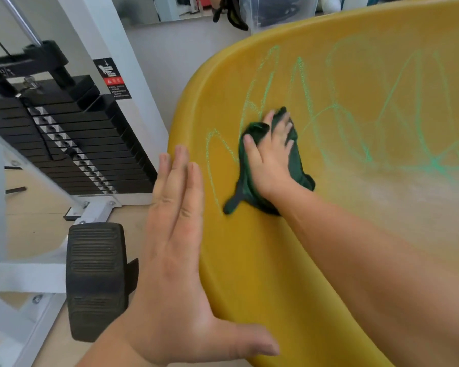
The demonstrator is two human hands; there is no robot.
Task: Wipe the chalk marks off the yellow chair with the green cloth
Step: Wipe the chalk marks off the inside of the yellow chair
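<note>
The yellow chair point(249, 247) fills the right half of the view, its curved shell tilted toward me. Green chalk marks point(355, 120) loop across its upper surface, and a fainter smeared band runs lower right. My right hand point(272, 152) lies flat on the dark green cloth point(297, 165), pressing it against the shell at the left end of the scribbles. My left hand point(178, 250) rests against the chair's left rim, fingers straight and together, thumb hooked over the edge.
A white-framed weight machine with a black weight stack point(72, 139) stands close on the left. Its black ribbed foot pedal point(96, 279) sits just beside my left hand. Wooden floor point(29, 221) shows beneath the frame.
</note>
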